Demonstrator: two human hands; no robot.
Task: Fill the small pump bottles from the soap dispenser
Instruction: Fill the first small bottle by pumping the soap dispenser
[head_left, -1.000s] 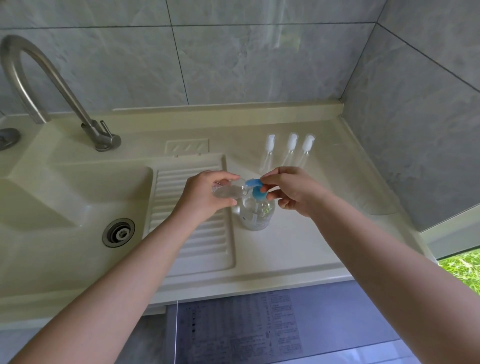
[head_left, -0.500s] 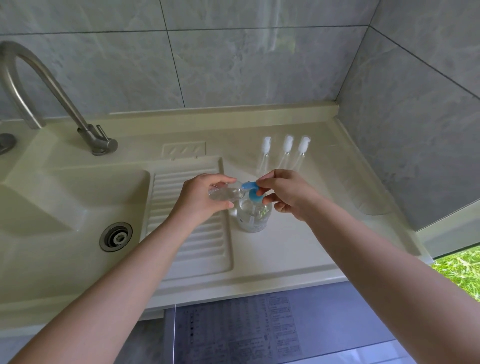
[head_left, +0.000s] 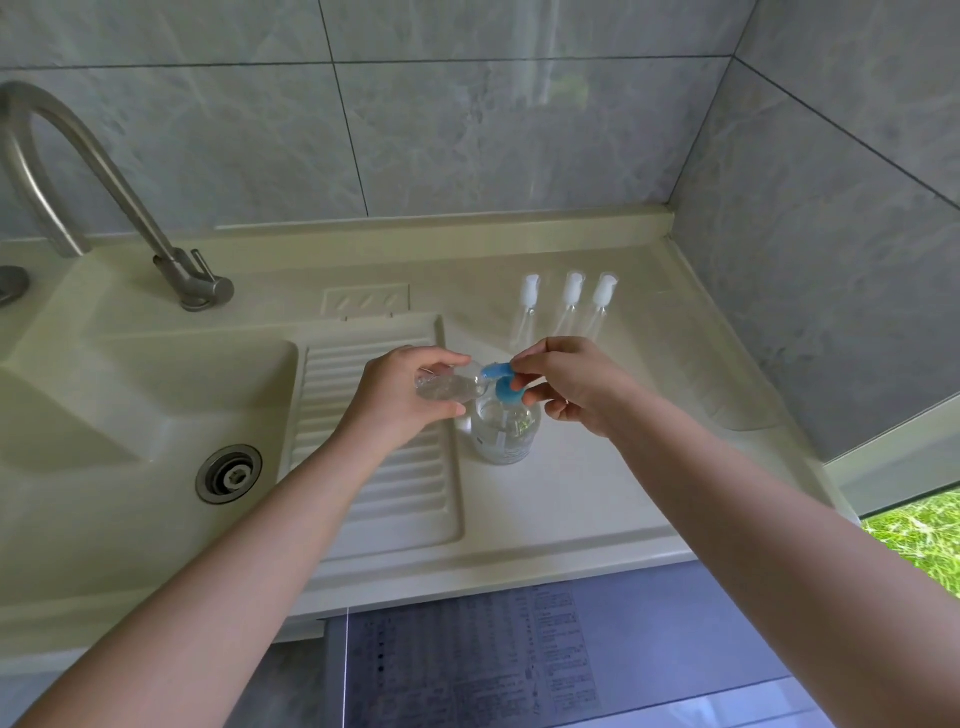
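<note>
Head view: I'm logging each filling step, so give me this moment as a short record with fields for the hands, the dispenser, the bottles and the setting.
left hand: left hand holds a small clear bottle tilted, its mouth at the dispenser nozzle
right hand: right hand has its fingers on the blue pump head
dispenser: clear soap dispenser stands on the counter beside the ribbed drainboard
waiting bottles: three capped small pump bottles in a row behind
setting: sink and faucet to the left
</note>
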